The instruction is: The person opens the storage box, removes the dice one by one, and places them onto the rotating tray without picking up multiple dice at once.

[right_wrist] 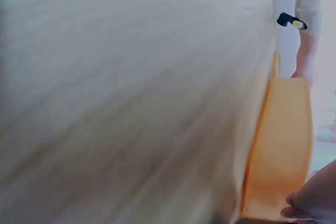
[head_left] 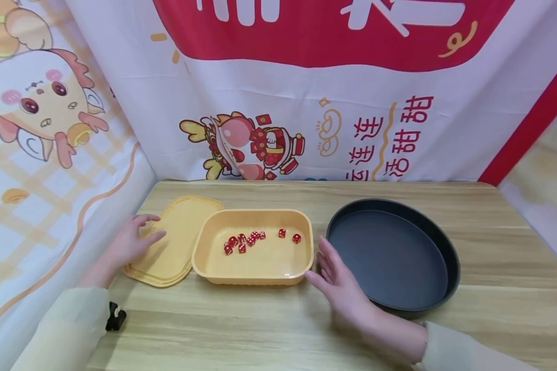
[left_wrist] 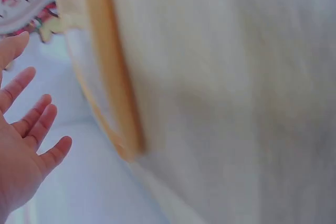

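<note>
A yellow rectangular container [head_left: 260, 268] stands on the wooden table, with several red dice [head_left: 242, 238] with white pips on its floor. Flat on the table to its left lies a yellow lid [head_left: 178, 237], partly behind the container. My left hand [head_left: 132, 239] hovers at the lid's left side, fingers loosely spread and nothing in them; the left wrist view shows the palm and spread fingers too. Beside the container's right end is my right hand [head_left: 341, 288], fingers extended, thumb near the rim. Whether it touches the wall, I cannot tell. The right wrist view has the container's side [right_wrist: 278, 145] near the fingertips.
A large round dark pan [head_left: 394, 257] sits on the right of the table, close to my right hand and forearm. A printed cloth [head_left: 283, 87] hangs behind the table's back edge, and another hangs along the left. A small black device [head_left: 116, 315] is at my left wrist.
</note>
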Action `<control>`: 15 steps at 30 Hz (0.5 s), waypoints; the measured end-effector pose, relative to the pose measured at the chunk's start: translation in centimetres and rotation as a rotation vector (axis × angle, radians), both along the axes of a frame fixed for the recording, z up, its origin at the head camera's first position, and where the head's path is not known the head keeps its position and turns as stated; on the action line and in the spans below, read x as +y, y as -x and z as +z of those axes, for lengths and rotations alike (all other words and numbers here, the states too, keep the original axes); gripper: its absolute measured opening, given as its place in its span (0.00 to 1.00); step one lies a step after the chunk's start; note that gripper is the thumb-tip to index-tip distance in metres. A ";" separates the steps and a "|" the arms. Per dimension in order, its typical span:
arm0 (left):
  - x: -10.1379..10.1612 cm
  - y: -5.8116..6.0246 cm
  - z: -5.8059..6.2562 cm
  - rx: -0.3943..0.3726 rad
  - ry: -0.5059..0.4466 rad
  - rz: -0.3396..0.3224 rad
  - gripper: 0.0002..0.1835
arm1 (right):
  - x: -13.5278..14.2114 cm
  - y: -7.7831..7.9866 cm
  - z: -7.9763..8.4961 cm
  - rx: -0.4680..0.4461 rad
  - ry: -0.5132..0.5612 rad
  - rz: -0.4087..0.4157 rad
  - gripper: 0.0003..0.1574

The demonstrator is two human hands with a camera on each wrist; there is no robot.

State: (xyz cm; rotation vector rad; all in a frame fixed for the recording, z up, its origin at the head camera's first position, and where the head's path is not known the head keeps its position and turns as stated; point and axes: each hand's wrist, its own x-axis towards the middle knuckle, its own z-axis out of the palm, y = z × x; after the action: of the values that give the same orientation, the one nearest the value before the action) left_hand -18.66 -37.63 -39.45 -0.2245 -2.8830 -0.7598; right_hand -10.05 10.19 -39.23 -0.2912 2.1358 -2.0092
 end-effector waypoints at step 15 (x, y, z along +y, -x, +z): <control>10.5 -2.1 3.7 0.184 -0.063 -0.260 0.17 | 8.8 0.9 1.7 0.329 -0.200 0.044 0.41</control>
State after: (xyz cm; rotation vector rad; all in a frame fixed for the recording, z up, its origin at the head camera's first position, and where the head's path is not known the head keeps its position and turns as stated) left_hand -16.53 -27.12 -35.70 -0.6362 -2.6819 -0.8224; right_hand -10.96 18.97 -37.55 -0.6696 2.4760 -1.8074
